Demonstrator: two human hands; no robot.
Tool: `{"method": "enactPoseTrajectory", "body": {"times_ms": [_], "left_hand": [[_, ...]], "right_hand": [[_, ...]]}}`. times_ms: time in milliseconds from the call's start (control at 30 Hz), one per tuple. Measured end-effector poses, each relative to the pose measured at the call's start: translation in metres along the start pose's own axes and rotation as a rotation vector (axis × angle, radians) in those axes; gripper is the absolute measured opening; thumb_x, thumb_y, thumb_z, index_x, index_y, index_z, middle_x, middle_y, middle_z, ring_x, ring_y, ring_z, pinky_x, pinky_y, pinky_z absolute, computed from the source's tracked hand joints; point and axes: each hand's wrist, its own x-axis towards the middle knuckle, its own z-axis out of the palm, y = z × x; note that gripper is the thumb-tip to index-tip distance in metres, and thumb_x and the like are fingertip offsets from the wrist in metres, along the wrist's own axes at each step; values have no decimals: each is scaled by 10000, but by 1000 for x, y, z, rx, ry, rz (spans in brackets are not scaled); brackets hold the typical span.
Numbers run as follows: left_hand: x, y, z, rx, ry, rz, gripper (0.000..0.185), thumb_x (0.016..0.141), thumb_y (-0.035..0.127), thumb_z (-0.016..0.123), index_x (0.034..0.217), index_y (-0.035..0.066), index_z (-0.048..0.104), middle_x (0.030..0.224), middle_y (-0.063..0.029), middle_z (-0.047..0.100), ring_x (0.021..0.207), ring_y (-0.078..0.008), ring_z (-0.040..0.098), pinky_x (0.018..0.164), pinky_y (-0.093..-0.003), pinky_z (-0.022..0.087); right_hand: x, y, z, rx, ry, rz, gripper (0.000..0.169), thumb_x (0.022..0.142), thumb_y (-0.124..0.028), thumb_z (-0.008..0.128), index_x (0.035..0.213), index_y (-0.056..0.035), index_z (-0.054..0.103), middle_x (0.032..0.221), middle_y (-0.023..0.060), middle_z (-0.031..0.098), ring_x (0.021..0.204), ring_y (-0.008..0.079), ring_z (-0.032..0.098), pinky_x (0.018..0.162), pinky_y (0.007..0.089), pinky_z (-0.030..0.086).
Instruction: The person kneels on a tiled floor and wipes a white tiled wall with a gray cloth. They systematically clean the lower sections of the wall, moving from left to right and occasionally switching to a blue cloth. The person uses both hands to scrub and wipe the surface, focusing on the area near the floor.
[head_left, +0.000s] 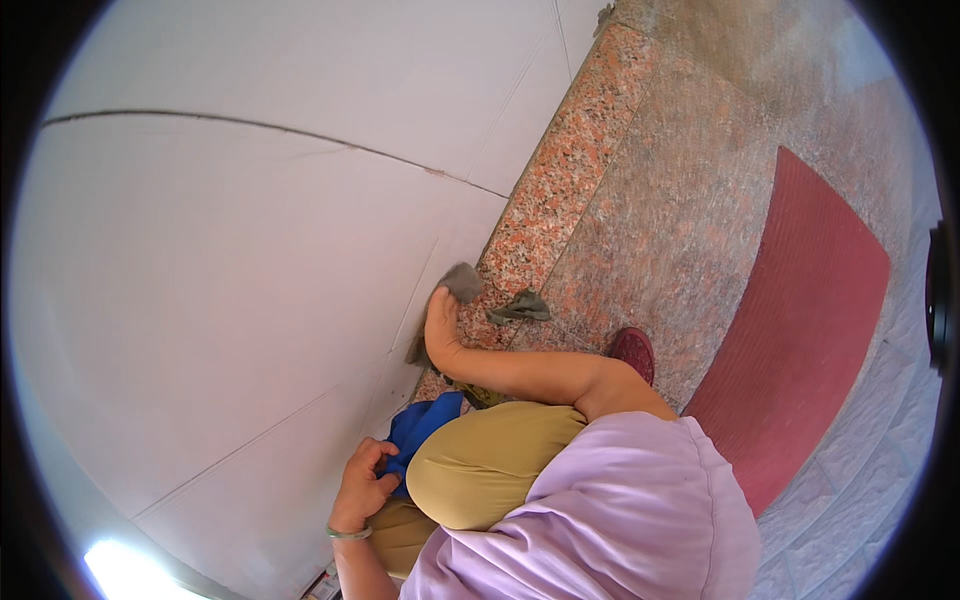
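Note:
My right hand (444, 301) is at the foot of the white wall panel, with its fingers on a wadded grey cloth (460, 283) where the panel meets the speckled granite strip (555, 180). A crumpled dark grey-green rag (521, 307) lies on the granite just beside it. More grey cloth (417, 349) shows behind my right wrist. Lower down, my left hand (369, 476), with a pale bangle at the wrist, has its curled fingers on a blue cloth (424, 427) beside my knee. The fingertips are partly hidden in its folds.
The white wall panel (225, 262) has a dark seam across it. A long red ribbed mat (802, 322) lies on the stone floor to the right. A dark red shoe (634, 354) is beyond my right arm. Something yellow and dark (480, 394) lies by my knee, partly hidden.

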Motion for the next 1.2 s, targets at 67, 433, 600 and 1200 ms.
{"method": "enactPoseTrajectory", "body": {"times_ms": [67,433,600,1200], "left_hand": [[-2,6,-1,155,10,74,394,667,-79,652,1036,50,609,915,-86,519,821,-232,533,745,-311,464],[-18,19,-23,11,-55,230,365,631,-40,688,979,49,620,891,-81,518,781,-240,526,699,-320,450],[-20,35,-28,90,-54,540,371,644,-28,678,999,62,619,917,-93,536,797,-264,545,700,-329,463],[-36,12,-33,295,-275,782,375,688,-19,634,1047,90,628,947,-109,543,823,-332,601,693,-406,501]], "right_hand": [[-15,-5,-3,-57,-79,23,452,1044,-359,302,1132,69,416,1168,294,425,1120,419,403,1026,500,292],[271,-153,-69,427,102,62,716,1009,-527,259,1424,44,378,1495,194,373,1351,309,378,1118,419,307],[242,-179,-57,379,77,48,704,971,-494,261,1461,0,367,1513,133,393,1322,275,426,1101,420,328],[61,-244,-26,507,-61,74,750,978,-581,434,1478,-32,325,1537,106,366,1362,248,383,1149,390,293]]}}
